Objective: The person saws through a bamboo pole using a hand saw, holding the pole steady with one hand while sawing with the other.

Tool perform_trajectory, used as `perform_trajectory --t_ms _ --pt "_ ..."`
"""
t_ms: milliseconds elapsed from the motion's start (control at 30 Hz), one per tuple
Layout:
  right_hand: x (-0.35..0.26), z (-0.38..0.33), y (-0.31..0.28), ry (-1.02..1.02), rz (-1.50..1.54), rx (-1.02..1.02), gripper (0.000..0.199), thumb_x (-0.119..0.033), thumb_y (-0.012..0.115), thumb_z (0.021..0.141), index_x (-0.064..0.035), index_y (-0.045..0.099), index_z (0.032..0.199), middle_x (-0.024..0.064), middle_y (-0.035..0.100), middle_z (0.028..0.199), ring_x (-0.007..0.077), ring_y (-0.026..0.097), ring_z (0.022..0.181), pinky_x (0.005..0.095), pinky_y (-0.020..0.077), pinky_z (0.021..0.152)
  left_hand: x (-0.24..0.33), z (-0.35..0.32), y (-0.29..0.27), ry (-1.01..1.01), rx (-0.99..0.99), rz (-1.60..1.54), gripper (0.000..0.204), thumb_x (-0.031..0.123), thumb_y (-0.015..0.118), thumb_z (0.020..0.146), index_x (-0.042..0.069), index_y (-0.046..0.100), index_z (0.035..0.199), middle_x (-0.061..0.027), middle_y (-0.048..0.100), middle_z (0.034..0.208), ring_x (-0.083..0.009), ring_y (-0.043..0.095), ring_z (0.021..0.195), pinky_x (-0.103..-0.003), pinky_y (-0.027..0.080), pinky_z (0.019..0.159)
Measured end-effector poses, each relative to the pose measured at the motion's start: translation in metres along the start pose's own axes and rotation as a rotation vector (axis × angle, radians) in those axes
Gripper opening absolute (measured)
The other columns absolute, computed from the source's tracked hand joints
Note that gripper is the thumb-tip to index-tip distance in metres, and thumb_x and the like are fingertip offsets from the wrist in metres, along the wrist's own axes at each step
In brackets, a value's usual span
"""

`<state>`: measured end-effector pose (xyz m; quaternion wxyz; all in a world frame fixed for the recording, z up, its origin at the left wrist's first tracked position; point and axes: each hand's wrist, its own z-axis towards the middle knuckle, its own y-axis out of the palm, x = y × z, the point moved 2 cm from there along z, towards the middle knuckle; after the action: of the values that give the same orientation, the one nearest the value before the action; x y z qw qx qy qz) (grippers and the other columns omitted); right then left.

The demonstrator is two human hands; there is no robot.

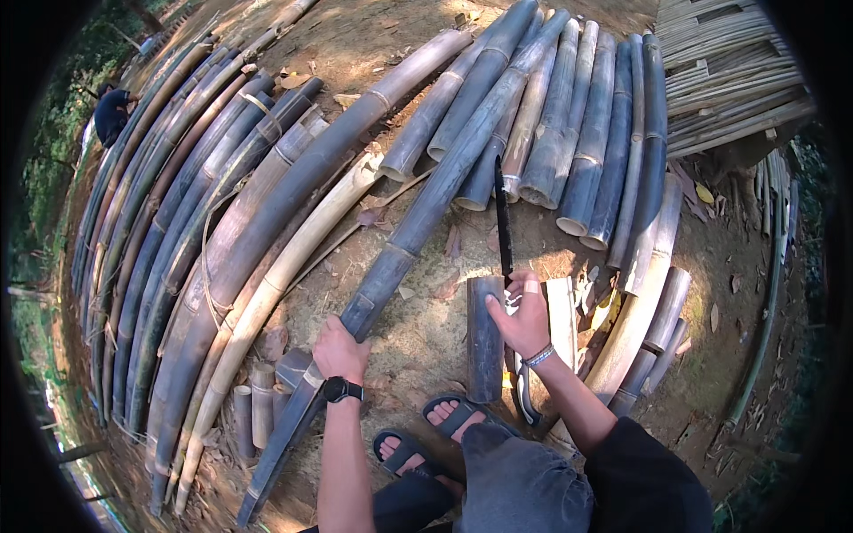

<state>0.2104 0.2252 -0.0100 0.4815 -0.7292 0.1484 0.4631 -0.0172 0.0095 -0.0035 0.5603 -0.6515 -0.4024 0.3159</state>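
My left hand (341, 349) is wrapped around a long dark bamboo pole (391, 253) that slants from the lower left up to the far pile. Close to my feet, my right hand (522, 317) grips the right side of a short, dark bamboo section (484, 346), its thumb lying across the surface. Some of its fingers are hidden. Passing beneath this hand is a saw (504, 222), its thin black blade pointing away and its pale, curved handle on the near side. Right of the hand lies a split, light-coloured bamboo piece (561, 324).
Many long bamboo poles (253, 226) lie side by side at left. Several cut lengths (582, 173) rest at the far right, before a slatted bamboo panel (733, 75). Short offcuts (262, 404) stand by my left forearm. A person (112, 114) is at the far left.
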Motion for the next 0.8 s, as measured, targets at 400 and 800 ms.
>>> perform_trajectory --t_ms 400,800 --pt "0.047 -0.102 0.049 0.197 -0.484 -0.484 0.115 -0.062 0.073 0.078 0.0212 0.022 0.138 0.0345 0.057 0.113 0.0456 0.067 0.096 0.046 0.0573 0.08 0.002 0.005 -0.003 0.025 0.043 -0.044 0.051 0.015 0.082 0.063 0.002 0.05 0.1 -0.0218 0.064 0.094 -0.0417 0.065 0.089 -0.048 0.052 0.079" --pt "0.047 -0.097 -0.074 0.413 1.27 -0.371 0.096 -0.022 0.082 0.081 -0.0023 0.022 0.153 0.0113 0.056 0.136 0.0196 0.058 0.123 0.0367 0.0473 0.104 -0.005 0.009 0.002 0.039 0.071 0.024 0.053 0.021 0.085 0.067 0.005 0.049 0.102 -0.0194 0.066 0.093 -0.0393 0.068 0.087 -0.048 0.055 0.077"
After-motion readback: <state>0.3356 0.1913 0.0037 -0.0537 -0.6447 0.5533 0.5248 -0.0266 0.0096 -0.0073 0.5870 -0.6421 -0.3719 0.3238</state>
